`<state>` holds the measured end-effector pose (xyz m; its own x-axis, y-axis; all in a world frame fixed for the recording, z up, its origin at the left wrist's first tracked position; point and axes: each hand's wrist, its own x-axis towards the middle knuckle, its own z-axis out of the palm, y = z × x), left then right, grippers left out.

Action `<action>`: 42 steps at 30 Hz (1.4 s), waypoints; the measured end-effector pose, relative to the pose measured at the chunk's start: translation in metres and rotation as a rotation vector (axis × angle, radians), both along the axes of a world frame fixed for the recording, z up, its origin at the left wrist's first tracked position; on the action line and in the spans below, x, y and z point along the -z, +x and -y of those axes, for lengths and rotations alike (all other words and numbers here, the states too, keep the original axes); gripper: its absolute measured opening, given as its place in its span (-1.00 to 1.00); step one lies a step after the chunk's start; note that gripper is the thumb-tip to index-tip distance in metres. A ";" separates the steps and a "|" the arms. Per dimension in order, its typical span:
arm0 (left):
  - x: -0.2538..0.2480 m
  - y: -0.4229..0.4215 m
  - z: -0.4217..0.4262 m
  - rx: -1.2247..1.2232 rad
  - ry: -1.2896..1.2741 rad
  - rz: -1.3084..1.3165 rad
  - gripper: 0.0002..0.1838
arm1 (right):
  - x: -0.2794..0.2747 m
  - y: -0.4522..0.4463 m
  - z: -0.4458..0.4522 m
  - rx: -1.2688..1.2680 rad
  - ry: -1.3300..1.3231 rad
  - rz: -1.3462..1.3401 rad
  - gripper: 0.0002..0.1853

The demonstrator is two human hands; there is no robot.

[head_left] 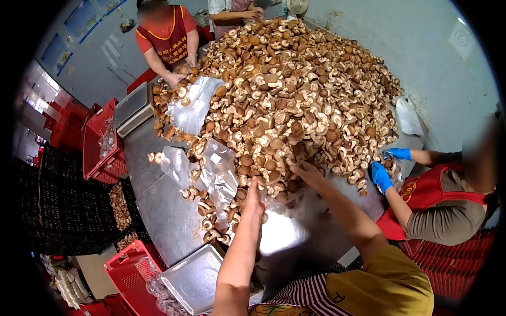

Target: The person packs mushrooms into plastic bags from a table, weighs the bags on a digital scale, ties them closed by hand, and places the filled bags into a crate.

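A large heap of brown mushrooms (295, 105) covers the metal table (163, 210). At the near edge of the heap is my left hand (255, 197), seen edge-on; its fingers point up toward the mushrooms, and its grip is unclear. My right hand (308, 173) reaches into the heap from the right, its fingertips among mushrooms and partly hidden. Between my hands, low down, lies clear plastic (287, 206), hard to make out against the glare. Clear plastic bags (219, 171) lie left of my left hand, with loose mushrooms (211, 224) below them.
Near my left forearm stands a scale with a metal tray (195, 279), beside a red crate (132, 268) holding filled bags. Another scale (134, 108) and red crate (105, 139) are farther left. Co-workers stand at the far side; a blue-gloved person (448, 200) is at the right.
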<state>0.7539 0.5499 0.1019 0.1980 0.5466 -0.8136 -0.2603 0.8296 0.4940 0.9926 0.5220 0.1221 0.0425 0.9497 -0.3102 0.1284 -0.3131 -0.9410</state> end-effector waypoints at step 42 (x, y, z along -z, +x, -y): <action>-0.101 -0.081 0.260 -0.151 0.737 -0.274 -0.75 | -0.096 -0.050 0.222 0.002 0.162 -0.131 -0.77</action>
<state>0.6728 0.2897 0.2028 -0.0760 0.9675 -0.2414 -0.1338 0.2300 0.9640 0.9423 0.3003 0.2180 0.0135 0.9877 -0.1561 0.0017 -0.1561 -0.9877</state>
